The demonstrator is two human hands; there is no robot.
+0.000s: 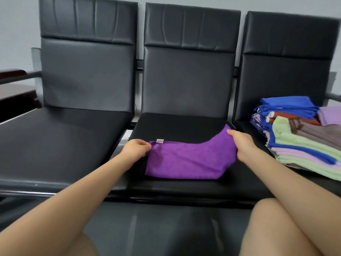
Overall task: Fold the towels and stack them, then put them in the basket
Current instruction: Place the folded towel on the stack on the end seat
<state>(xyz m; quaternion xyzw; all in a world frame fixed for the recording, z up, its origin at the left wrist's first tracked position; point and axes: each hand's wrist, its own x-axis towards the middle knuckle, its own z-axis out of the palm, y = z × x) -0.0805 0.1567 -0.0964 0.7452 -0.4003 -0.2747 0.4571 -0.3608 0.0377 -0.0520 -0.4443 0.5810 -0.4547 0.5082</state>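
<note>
a purple towel (186, 159) lies on the middle seat (177, 126) of a row of three black chairs, with its near edge close to the front of the seat. it is folded over, so it looks like a wide band. a small white tag (160, 141) sits on its top edge near the left corner. the left hand (137, 149) holds the left end of the towel, and its fingers (145, 145) are curled and pinch the cloth by that top corner. the right hand (241, 143) holds the right end, and its fingers (231, 133) are curled round the top right corner and lift it up a bit, so that corner stands higher than the rest of the towel (the rest lies flat on the seat). both bare arms reach forward from the bottom of the view, and two bare knees show at the bottom corners. on the right seat (254, 132) there is a pile of towels (299, 137), well apart from the purple one. the pile has blue, green, pink, brown, red-brown and light purple cloths, and it looks a bit messy, with edges that stick out. the left seat (60, 137) is dark and shiny. behind the chairs is a pale wall (16, 34). at the far left a bit of dark brown furniture (13, 93) shows.
</note>
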